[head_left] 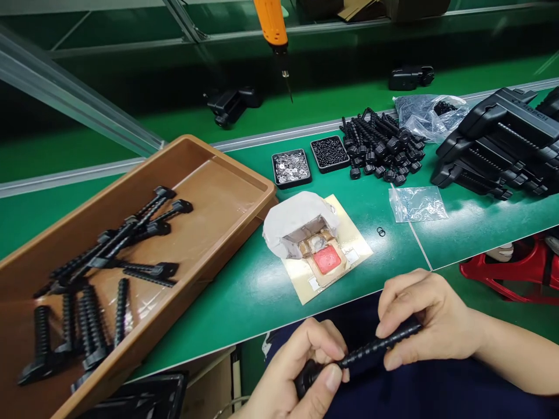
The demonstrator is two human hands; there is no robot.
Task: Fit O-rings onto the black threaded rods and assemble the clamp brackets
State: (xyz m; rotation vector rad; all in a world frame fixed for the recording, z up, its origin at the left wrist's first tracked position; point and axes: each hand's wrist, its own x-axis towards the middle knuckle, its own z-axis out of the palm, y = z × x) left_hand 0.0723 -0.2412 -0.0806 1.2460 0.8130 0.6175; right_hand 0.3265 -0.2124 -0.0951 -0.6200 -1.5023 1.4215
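Observation:
A black threaded rod with a thick head is held between both hands, below the front edge of the bench. My left hand is closed around its head end, thumb and fingers pinching near where the thread begins. At the other end, the fingers of my right hand grip the tip, partly hiding it. Beyond the hands stands a fixture with a whitish wrapped body and a red pad, on a yellowish board. Two small black rings lie on the green bench.
On the left a brown bin holds several black threaded rods. An orange power screwdriver hangs overhead. Trays of metal washers and black screws sit near a rod pile, plastic bags and black assemblies.

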